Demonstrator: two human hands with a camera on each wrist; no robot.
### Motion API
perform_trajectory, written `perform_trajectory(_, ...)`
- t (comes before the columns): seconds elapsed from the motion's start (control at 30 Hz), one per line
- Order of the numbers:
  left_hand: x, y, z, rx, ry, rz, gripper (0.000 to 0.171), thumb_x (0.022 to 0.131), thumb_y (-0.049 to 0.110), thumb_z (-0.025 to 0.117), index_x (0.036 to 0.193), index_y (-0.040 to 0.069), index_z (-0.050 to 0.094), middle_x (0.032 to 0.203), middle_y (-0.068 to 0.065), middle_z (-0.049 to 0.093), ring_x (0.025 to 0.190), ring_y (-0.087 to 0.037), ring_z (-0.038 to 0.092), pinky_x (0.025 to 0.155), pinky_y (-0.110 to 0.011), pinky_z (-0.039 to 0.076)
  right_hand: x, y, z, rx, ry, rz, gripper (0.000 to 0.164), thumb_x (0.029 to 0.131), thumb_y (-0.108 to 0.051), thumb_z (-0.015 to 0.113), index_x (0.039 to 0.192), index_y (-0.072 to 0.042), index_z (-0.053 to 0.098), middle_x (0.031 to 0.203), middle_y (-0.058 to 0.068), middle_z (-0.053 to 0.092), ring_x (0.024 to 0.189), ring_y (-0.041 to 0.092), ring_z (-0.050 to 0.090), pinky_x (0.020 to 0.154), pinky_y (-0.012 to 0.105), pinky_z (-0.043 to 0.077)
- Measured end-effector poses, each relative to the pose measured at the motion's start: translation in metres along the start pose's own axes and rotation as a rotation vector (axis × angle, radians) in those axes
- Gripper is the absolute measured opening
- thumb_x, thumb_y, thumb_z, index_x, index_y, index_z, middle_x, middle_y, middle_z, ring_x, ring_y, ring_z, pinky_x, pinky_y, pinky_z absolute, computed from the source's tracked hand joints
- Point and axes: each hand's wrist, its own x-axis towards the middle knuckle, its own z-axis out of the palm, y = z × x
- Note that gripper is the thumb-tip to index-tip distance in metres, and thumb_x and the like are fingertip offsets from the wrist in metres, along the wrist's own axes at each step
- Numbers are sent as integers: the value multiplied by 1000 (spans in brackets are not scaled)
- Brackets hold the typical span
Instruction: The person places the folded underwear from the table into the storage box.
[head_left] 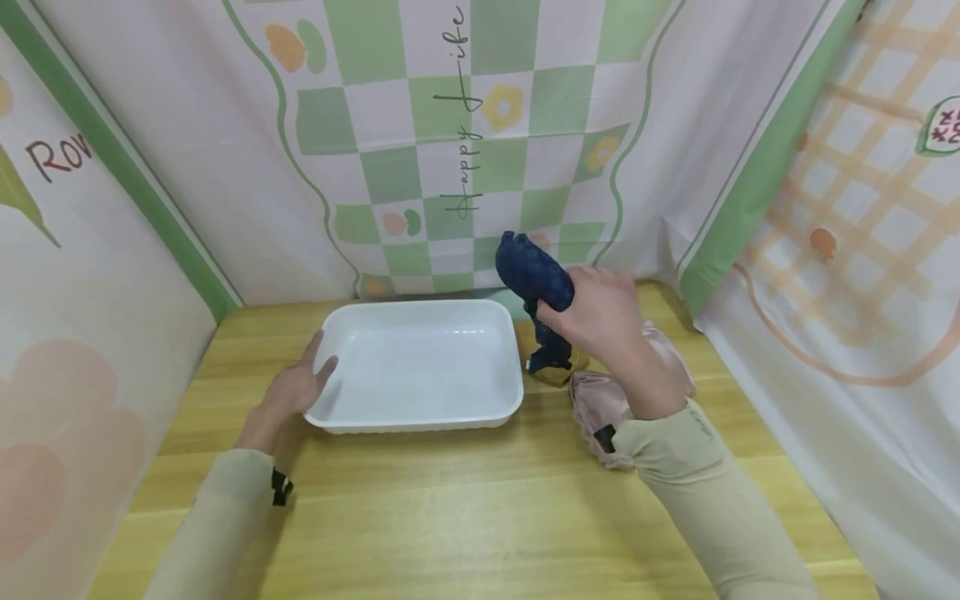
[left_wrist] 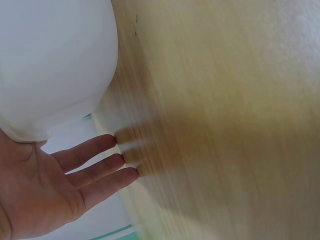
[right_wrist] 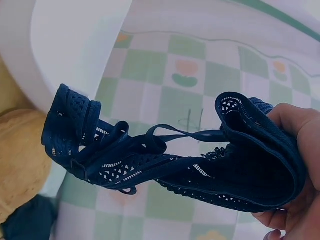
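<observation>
My right hand (head_left: 600, 312) grips a navy lace bra (head_left: 534, 271) by one cup, above the table just right of a white rectangular tray (head_left: 412, 423). In the right wrist view, the bra (right_wrist: 260, 175) hangs with its straps and band dangling loosely, and the fingers behind the cup are partly hidden. At the tray's left side rests my left hand (head_left: 291, 390), its thumb over the rim. The left wrist view has three straight fingers (left_wrist: 95, 172) outside the tray (left_wrist: 55, 60), their tips at the tabletop.
Right of the tray lies a mustard-yellow cloth item (head_left: 551, 377), partly covered by the bra. A pink satin bra (head_left: 600, 404) lies under my right forearm. Something pale green (head_left: 512, 302) shows behind the tray. Printed curtains (head_left: 442, 150) enclose the wooden table (head_left: 450, 517).
</observation>
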Motion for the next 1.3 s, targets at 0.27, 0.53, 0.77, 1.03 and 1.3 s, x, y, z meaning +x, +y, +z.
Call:
perform_trajectory(0.27, -4, 1, 0, -5, -5, -7, 81, 100, 69, 9, 159, 21, -19, 149, -41, 36, 124, -60, 49, 99, -65, 45, 8, -23, 1, 31, 11, -73, 44, 82, -51, 66, 88, -7, 66, 91, 11, 73, 89, 34, 65, 81, 50, 47)
perform_trajectory(0.53, -3, 0, 2, -18, -18, -42, 79, 100, 68, 12, 158, 25, -20, 150, -40, 34, 124, -59, 50, 99, -64, 45, 12, -45, 17, 30, 44, -183, 40, 82, -51, 69, 87, -11, 68, 88, 7, 73, 89, 31, 66, 80, 47, 50)
perform_trajectory(0.77, -5, 4, 3, -19, -14, -43, 77, 101, 67, 13, 158, 26, -20, 148, -40, 37, 121, -58, 53, 96, -63, 47, 10, -60, 37, 25, -29, -223, 41, 82, -50, 69, 94, -11, 70, 92, 7, 72, 90, 30, 65, 83, 51, 49)
perform_trajectory(1.03, -6, 4, 1, -25, 1, -36, 78, 101, 68, 12, 159, 25, -19, 148, -40, 38, 122, -59, 52, 99, -63, 46, 7, -71, 61, 12, -117, -260, 46, 84, -51, 69, 104, -10, 70, 98, 6, 72, 95, 27, 63, 88, 49, 49)
perform_trajectory(1.3, -6, 3, 1, -22, 4, -35, 78, 101, 67, 12, 159, 25, -19, 148, -40, 37, 122, -59, 52, 100, -64, 45, 6, -70, 92, 35, -155, -321, 45, 82, -51, 72, 101, -10, 71, 97, 5, 73, 94, 25, 63, 85, 46, 48)
